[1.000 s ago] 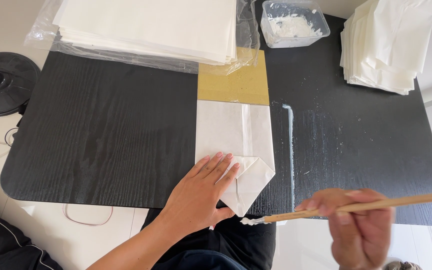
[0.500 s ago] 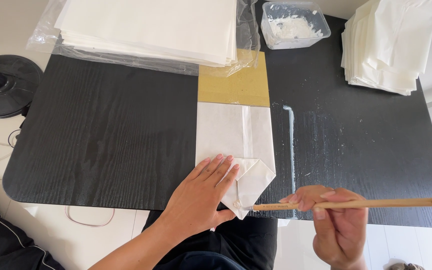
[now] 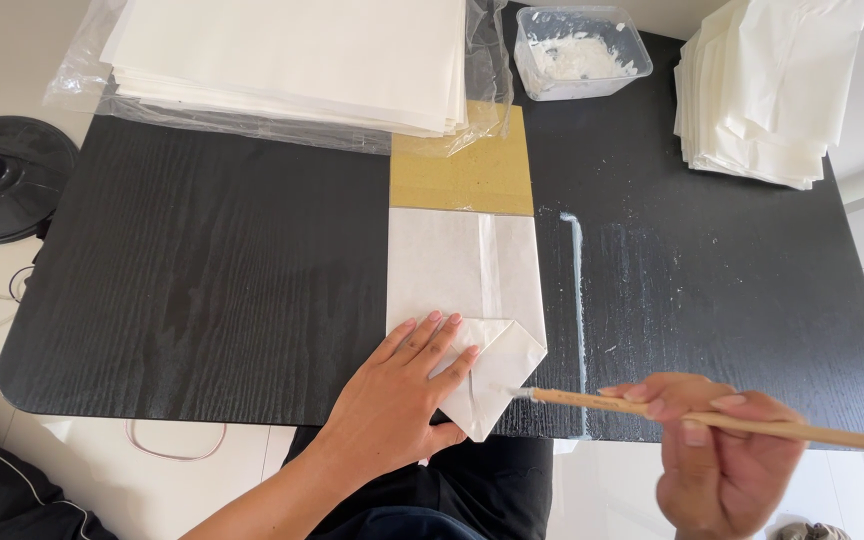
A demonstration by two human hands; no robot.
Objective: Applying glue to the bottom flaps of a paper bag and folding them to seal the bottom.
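Matt black wood-grain table (image 3: 202, 270); thin matt white paper bag (image 3: 462, 290), folded; bare wooden brush handle (image 3: 712, 420); clear glossy plastic tub (image 3: 582, 50); dull brown cardboard (image 3: 462, 175)

Paste tub (image 3: 580, 52), paper stacks (image 3: 767, 90)

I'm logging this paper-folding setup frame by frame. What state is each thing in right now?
Left hand: flat, pressing the folded paper.
Right hand: gripping the brush.
Brush: level, tip at the flap's edge.
Folded paper: bottom corners folded in.
Paste tub: open, partly filled with white paste.
Plastic sleeve: open, holding flat sheets.
Pile of folded papers: stacked, uneven.
Table: streaked with white paste.
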